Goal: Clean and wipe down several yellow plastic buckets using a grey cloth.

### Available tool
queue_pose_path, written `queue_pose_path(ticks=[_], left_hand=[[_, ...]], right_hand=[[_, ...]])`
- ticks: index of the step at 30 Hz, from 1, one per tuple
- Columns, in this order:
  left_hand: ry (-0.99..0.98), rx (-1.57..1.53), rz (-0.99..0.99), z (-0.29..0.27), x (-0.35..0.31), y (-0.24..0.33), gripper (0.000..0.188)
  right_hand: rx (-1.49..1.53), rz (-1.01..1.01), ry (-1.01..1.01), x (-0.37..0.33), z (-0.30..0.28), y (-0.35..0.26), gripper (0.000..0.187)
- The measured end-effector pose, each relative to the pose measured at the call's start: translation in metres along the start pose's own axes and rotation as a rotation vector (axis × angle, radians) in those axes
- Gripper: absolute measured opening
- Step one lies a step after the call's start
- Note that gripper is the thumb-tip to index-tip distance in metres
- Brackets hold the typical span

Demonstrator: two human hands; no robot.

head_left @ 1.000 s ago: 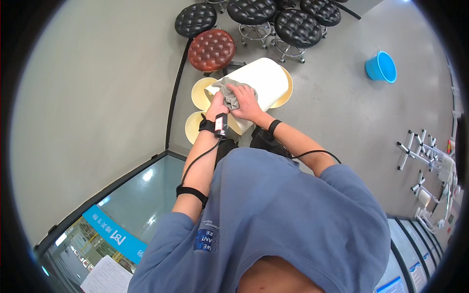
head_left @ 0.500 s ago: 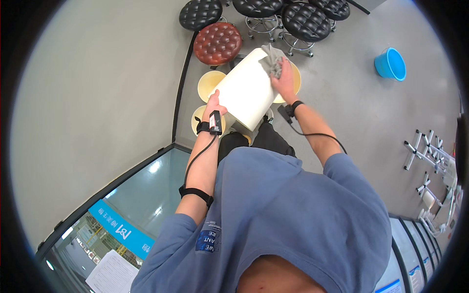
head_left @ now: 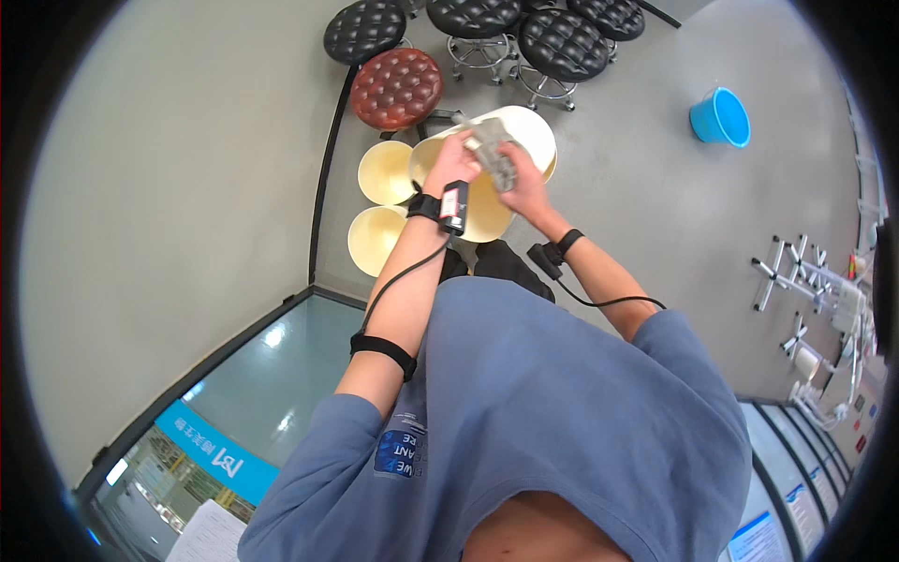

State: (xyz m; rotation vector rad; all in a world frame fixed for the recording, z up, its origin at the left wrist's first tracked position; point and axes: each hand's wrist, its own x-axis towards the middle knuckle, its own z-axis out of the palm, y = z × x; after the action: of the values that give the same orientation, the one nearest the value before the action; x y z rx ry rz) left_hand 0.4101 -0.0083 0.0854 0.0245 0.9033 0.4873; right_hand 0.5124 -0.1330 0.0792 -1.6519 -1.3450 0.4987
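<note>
The cloth (head_left: 490, 148) is between the left hand (head_left: 454, 161) and the right hand (head_left: 526, 185), in front of the large bin (head_left: 534, 131). On the left side of this bin there are a nearer bin (head_left: 375, 242) and, just behind it, a farther bin (head_left: 384, 173), both between it and the wall (head_left: 187, 140). Behind the bins stand several stools (head_left: 562, 45), and the bucket (head_left: 720, 118) is on the floor (head_left: 646, 187) to the right, well apart.

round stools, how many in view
5 show clearly: a red stool in front, a black stool behind it, a second black stool to its right, a third farther right, and a fourth rightmost. More may be hidden behind.
</note>
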Motion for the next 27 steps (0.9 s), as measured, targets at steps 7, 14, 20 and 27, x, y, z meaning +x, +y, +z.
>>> queue_pose_path(ticks=[7,14,20,27], left_hand=[[0.069,0.260,0.074,-0.062,-0.034,0.001,0.031],[0.445,0.118,0.035,-0.242,-0.071,0.005,0.032],[0.698,0.262,-0.109,-0.374,-0.096,-0.035,0.037],[0.856,0.303,-0.183,-0.474,-0.077,-0.066,0.054]], right_hand=[[-0.054,0.534,0.232,0.014,-0.023,0.066,0.042],[-0.350,0.830,0.158,-0.001,-0.030,0.132,0.046],[-0.926,0.277,-0.239,-0.026,0.041,0.027,0.059],[-0.688,0.315,-1.010,-0.063,0.215,0.012,0.030]])
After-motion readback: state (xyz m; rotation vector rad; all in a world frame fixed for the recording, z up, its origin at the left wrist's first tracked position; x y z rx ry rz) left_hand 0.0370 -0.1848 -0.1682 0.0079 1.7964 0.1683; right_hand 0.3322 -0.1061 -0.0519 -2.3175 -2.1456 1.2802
